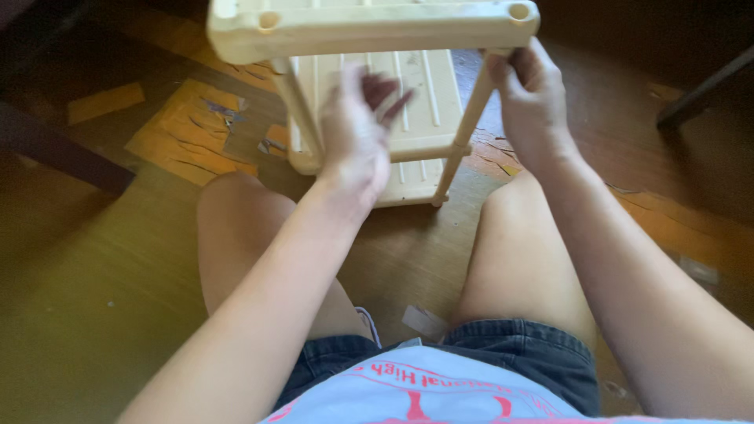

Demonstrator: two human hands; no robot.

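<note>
A cream plastic shelf rack (369, 27) stands on the floor in front of my knees, with a top tier, lower slatted tiers (420, 94) and thin corner poles. My right hand (532, 102) is closed around the top of the right front pole (463, 141), just under the top tier's corner. My left hand (357, 129) hovers in front of the rack's middle, blurred by motion, fingers apart and holding nothing. The left front pole (298, 110) runs down beside that hand.
I sit on a worn wooden floor (110, 259) with torn orange patches (188, 129) and scraps of paper to the left of the rack. A dark furniture leg (63, 153) lies at the left, another dark leg (703, 90) at the upper right.
</note>
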